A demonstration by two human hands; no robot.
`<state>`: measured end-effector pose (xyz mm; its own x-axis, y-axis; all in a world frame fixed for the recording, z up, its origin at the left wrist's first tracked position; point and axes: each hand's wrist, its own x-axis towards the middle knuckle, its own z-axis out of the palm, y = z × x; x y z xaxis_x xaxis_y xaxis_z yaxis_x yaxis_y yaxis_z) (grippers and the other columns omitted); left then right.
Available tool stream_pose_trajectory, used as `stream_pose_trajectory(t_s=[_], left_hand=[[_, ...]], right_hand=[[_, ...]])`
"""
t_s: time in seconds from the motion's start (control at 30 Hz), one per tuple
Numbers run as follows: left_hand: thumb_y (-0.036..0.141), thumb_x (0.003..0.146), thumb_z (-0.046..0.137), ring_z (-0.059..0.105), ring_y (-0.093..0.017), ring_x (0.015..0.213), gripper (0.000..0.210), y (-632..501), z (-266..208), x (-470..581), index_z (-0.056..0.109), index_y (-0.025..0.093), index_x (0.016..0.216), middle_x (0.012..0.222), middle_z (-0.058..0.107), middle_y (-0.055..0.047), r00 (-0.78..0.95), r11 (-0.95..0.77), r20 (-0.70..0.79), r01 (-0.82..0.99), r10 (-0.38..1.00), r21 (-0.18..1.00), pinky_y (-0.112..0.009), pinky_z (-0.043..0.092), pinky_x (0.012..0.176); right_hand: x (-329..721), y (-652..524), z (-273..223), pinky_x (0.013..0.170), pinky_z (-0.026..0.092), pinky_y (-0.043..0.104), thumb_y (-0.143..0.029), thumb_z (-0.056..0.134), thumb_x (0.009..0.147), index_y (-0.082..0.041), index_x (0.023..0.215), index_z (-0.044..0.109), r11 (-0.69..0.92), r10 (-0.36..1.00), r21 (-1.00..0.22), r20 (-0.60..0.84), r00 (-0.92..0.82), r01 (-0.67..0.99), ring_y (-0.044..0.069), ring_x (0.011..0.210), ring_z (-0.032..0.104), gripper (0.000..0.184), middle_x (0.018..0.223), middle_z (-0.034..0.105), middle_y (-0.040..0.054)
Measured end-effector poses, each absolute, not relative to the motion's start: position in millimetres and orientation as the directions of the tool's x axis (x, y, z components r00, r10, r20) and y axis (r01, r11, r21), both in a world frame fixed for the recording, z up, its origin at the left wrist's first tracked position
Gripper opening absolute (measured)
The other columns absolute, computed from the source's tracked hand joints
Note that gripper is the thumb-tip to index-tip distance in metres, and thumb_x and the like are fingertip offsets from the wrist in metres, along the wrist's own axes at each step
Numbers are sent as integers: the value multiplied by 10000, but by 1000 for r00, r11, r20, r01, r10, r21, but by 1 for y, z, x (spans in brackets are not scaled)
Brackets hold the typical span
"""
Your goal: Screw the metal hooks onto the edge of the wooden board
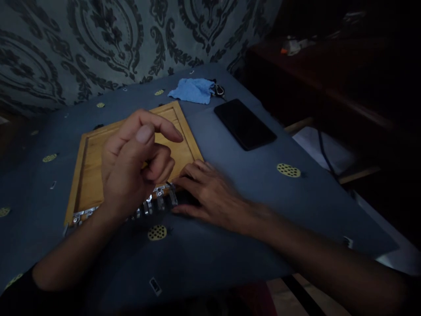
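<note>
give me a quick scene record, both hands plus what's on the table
left hand: raised over the wooden panel, fingers curled, grip unclear
right hand: at the panel's near right corner
metal fittings: along the panel's near edge
black phone: right of the panel
blue cloth: farther back than the phone

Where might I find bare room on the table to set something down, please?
Bare tablecloth lies between the phone and the right forearm, around a printed pineapple; a narrower patch separates the wooden board from the phone. It is crowded along the board's near edge, with metal pieces, the right hand at their right end and the left hand above the board.
</note>
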<state>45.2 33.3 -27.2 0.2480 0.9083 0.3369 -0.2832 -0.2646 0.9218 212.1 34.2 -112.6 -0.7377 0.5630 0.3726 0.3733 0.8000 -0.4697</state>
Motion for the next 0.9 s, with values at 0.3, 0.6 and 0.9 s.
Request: stream_pose_trajectory(t_s=[0.3, 0.6, 0.9], left_hand=[[295, 984, 584, 146, -43, 345, 229, 28, -29, 46, 734, 191, 846, 454, 254, 92, 224, -238, 307, -288, 925, 928, -199, 209, 378], [285, 987, 590, 190, -38, 365, 216, 13, -14, 36, 756, 192, 886, 460, 252, 96, 178, -300, 367, -318, 913, 899, -183, 264, 413], [283, 974, 597, 167, -45, 360, 209, 15, -26, 39, 752, 189, 871, 452, 240, 99, 163, -278, 335, -294, 928, 914, -199, 242, 399]], right_hand=[[212, 35, -117, 877, 505, 427, -496, 697, 920, -131, 1100, 683, 809, 552, -481, 423, -719, 338, 245, 963, 534, 406, 1017, 615, 90], [212, 36, -118, 879, 520, 452, -550, 632, 946, -162, 1155, 658, 786, 563, -533, 403, -722, 314, 246, 979, 540, 442, 1038, 630, 89], [212, 35, -114, 906, 498, 437, -490, 690, 924, -116, 1166, 670, 796, 556, -500, 380, -740, 341, 259, 1015, 538, 446, 1059, 620, 105]])
